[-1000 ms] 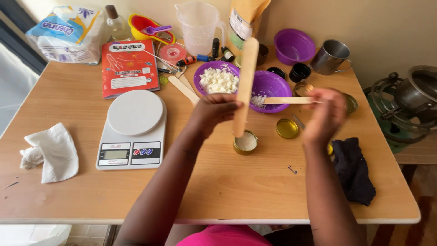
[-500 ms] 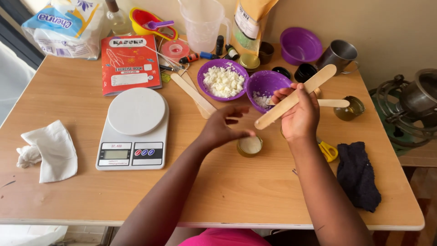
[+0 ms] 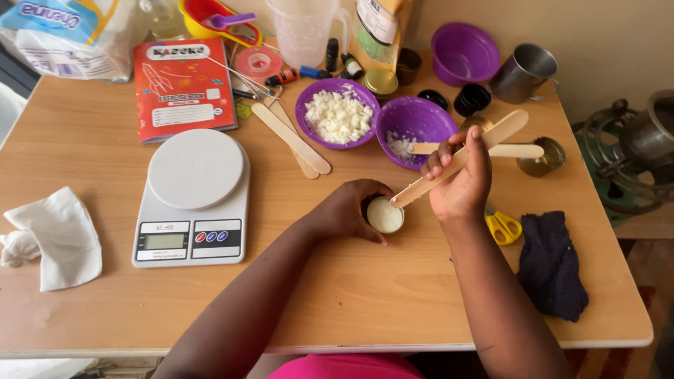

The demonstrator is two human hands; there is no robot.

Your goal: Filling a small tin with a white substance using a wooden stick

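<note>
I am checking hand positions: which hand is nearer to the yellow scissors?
Right. The right hand is just left of the yellow scissors, holding a wooden stick. The left hand is farther left, cupping the small tin.

A home craft corner: wooden table [image 3: 337,309] crowded with kitchen scale [image 3: 193,200], bowls (purple plastic) [image 3: 414,123] and exercise book [image 3: 184,88].
</note>
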